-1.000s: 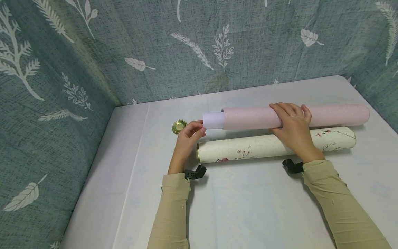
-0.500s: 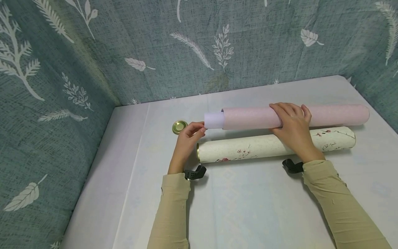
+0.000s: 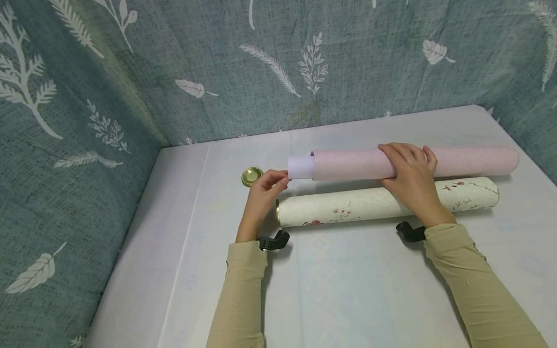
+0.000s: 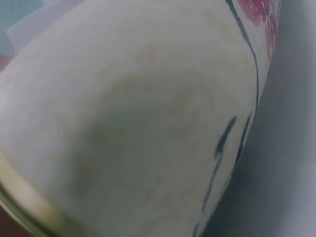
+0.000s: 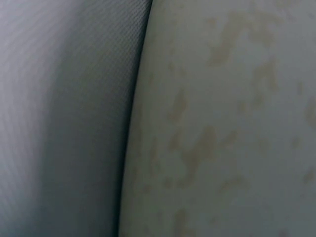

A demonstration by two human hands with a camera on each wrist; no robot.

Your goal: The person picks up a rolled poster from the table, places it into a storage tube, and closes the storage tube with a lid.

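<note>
In the head view, my right hand (image 3: pixel 411 176) grips the middle of a long pink tube (image 3: pixel 474 160) from above. A white paper roll (image 3: pixel 301 167) sticks out of the tube's left end. My left hand (image 3: pixel 264 193) has its thumb and fingertips at the roll's outer end and pinches its lower edge. Nearer me lies a cream tube (image 3: pixel 330 209) with red blossoms and a gold rim, partly hidden under my right hand and wrist. Its cream surface (image 4: pixel 148 108) fills much of the left wrist view; in the right wrist view its side (image 5: pixel 222 118) shows close up.
A round gold lid (image 3: pixel 251 176) lies just beyond my left hand. The table is covered with a white cloth (image 3: pixel 348 280). A green leaf-patterned curtain (image 3: pixel 243 72) stands along the back and sides.
The white paper roll has slid slightly right into the pink tube, and my left fingertips have moved along with it. My right hand has kept its hold on the pink tube.
</note>
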